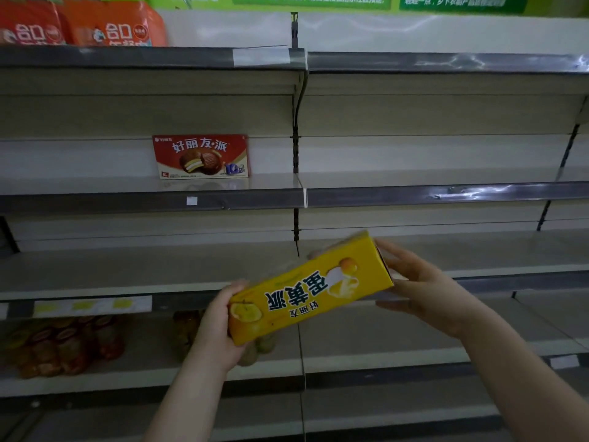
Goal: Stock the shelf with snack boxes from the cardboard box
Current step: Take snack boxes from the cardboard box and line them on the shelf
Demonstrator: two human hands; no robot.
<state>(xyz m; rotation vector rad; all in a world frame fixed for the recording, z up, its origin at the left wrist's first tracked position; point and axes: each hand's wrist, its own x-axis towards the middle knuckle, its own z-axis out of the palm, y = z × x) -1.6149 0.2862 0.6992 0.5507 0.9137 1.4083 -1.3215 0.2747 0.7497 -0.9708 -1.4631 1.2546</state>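
Head view, scanning from the left: orange snack bags (79,23) up on the top shelf, a cluster of dark red and orange packets (63,342) low down in the gloom, and on the middle shelf (127,202) a single red chocolate pie box (200,156) standing upright, face out, set well back from the lip. Now the action: the left hand (216,327) has its fingers wrapped under and around the lower end of a yellow egg-yolk pie box (310,287), while the right hand (424,288) clasps the upper end, fingers spread along the end flap. The box is in mid-air in front of the lower shelves, tilted with its right end high, and its printed lettering reads upside down to us. The cardboard box itself is out of sight. Over to the right, bare shelving (446,193) runs off into shadow. Risks from here, I'd say: if it goes up as it is, the label lands inverted, so it wants a turn first, and a two-ended hold during a turn could let the box slip. Slide it in carelessly beside the red box and it may topple that lone upright one backward. The right fingers sit right on the end flap; squeeze too hard there and the flap could buckle.
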